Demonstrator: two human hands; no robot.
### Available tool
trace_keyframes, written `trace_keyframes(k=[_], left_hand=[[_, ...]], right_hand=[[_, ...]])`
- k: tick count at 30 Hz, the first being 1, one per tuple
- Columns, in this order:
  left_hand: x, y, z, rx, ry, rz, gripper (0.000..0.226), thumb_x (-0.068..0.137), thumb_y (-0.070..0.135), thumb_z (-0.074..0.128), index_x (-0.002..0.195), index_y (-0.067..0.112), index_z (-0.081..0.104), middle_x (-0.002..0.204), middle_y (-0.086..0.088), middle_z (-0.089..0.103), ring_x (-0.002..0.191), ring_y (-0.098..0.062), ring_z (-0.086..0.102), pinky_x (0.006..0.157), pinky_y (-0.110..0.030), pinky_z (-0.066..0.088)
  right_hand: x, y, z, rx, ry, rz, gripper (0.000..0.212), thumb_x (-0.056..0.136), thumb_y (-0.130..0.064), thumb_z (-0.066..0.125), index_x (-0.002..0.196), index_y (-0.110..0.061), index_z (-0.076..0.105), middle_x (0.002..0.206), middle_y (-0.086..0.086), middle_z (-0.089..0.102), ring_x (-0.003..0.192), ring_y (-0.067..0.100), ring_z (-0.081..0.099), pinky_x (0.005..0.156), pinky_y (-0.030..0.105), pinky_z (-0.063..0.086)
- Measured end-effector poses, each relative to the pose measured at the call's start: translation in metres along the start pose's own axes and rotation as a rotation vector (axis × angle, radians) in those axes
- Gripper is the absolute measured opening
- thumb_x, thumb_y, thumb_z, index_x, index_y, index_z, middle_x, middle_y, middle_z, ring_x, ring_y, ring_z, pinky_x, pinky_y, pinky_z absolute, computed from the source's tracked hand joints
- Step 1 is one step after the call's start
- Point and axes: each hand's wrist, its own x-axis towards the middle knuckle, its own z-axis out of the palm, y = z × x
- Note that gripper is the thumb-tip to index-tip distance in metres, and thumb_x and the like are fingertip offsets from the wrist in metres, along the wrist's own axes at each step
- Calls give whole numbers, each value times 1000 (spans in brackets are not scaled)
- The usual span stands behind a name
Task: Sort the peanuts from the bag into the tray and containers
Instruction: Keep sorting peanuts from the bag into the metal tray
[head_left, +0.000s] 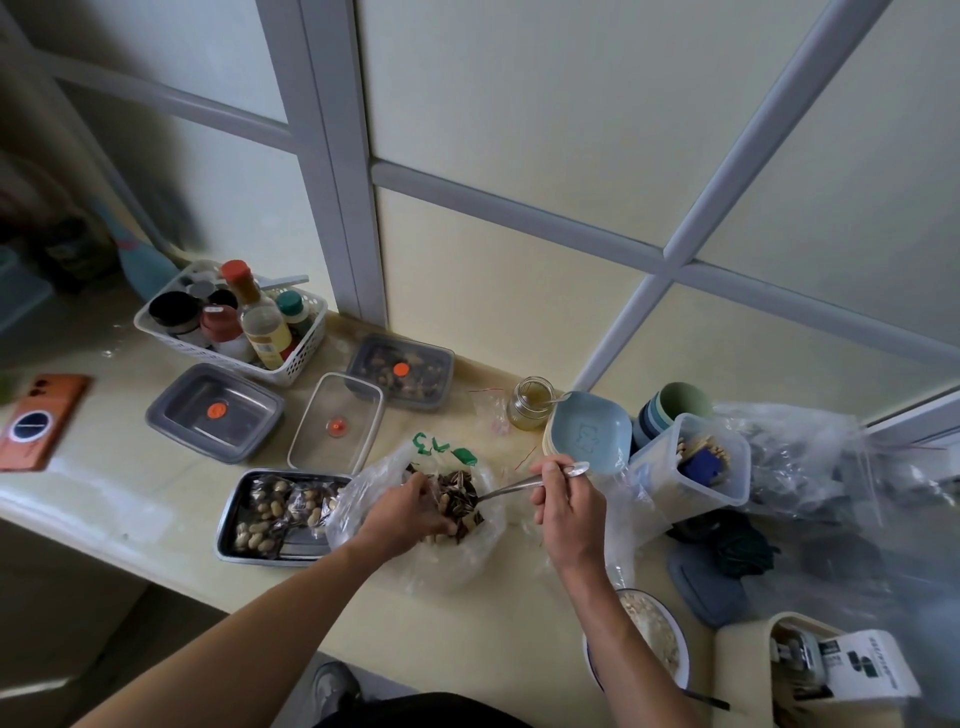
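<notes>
Lying open on the pale yellow counter (156, 493), the clear plastic bag (363, 501) holds peanuts in shells (444, 503) mixed with dark striped seeds. The left hand (410, 512) reaches into it with fingers bent down and tips buried, so I cannot tell whether they pinch anything. The right hand (566, 506) pinches a metal spoon (511, 488), bowl in the bag. Just left, touching the bag, a steel tray (228, 530) holds more peanuts.
</notes>
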Motion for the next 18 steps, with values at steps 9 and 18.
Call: trace_keyframes(k=[9,18], left_hand=[[1,1,6,-23,-49,21,63,70,49,87,114,24,50,99,6,66,88,-13,61,72,-28,46],[4,6,13,-266,-12,-38,49,73,35,89,106,18,56,89,5,67,78,-9,62,65,-24,48]], right_hand=[[-4,-2,-1,21,-27,-25,31,108,-23,47,87,-18,70,61,7,63,51,13,59,52,29,49],[-23,-27,2,-162,-137,-451,27,106,-26,43,97,-15,66,78,-16,60,71,4,60,64,24,49]])
